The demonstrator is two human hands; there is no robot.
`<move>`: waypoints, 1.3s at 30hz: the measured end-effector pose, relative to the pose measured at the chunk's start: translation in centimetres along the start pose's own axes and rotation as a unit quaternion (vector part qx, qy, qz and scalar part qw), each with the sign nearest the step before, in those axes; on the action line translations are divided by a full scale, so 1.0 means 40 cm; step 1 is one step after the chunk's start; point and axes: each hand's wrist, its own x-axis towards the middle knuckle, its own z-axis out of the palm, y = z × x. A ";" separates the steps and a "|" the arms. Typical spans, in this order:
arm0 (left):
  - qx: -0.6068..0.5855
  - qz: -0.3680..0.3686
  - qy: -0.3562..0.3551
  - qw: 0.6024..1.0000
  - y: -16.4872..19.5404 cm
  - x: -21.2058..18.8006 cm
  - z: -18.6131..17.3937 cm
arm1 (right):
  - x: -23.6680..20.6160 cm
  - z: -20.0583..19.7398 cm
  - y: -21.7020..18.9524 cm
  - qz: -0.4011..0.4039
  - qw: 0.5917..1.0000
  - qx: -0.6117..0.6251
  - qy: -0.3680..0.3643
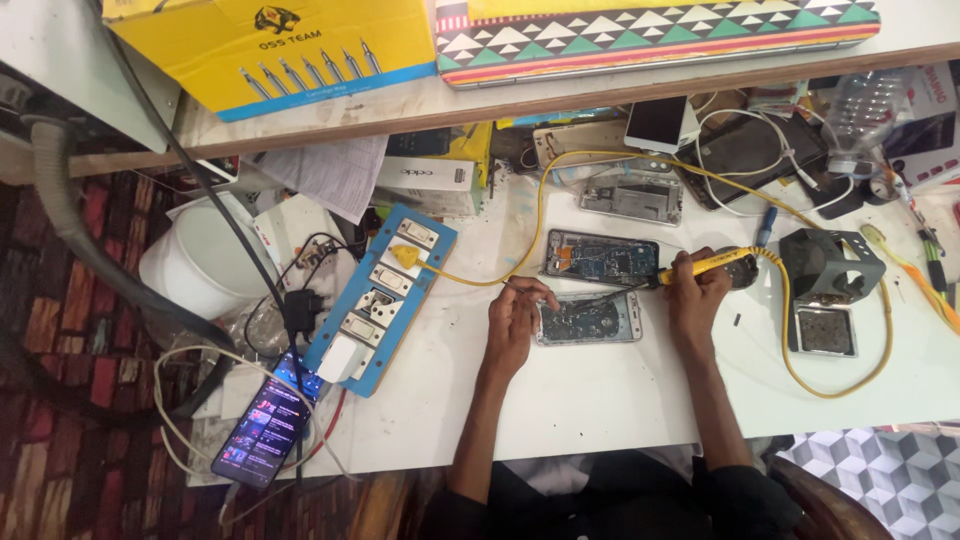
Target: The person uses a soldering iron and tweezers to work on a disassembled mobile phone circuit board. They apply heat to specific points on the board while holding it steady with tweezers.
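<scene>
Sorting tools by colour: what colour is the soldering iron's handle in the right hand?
Yellow, seen in the head view: yellow-handled soldering iron.

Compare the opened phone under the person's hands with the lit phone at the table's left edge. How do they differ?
The opened phone lies back-off with its insides bare; the lit phone is whole, screen glowing. The opened phone sits between the left hand and right hand, which holds a yellow soldering iron; the lit phone lies untouched. Both lie flat.

- The tip of the yellow-handled soldering iron (700, 266) is too small to be made out.
- The yellow cardboard box (270, 35) and the zigzag-patterned flat case (650, 35) are cut off by the top edge.
- Whatever is pinched in the left hand (515, 320) cannot be told.
</scene>
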 end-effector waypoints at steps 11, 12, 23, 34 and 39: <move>0.024 0.009 0.006 1.000 0.007 0.001 0.004 | 0.003 0.007 -0.012 -0.001 1.000 -0.005 0.019; 0.020 0.000 0.007 1.000 0.009 0.000 0.005 | 0.002 0.007 -0.013 -0.002 1.000 -0.019 0.024; 0.016 0.025 0.000 1.000 0.006 0.000 0.003 | -0.004 0.007 -0.015 -0.011 0.999 0.039 0.036; -0.009 0.014 0.011 1.000 0.000 0.000 0.001 | -0.009 0.007 -0.025 -0.021 0.998 0.045 0.024; 0.004 0.000 0.022 1.000 -0.002 0.000 0.002 | -0.003 0.009 -0.031 -0.021 0.998 0.048 0.022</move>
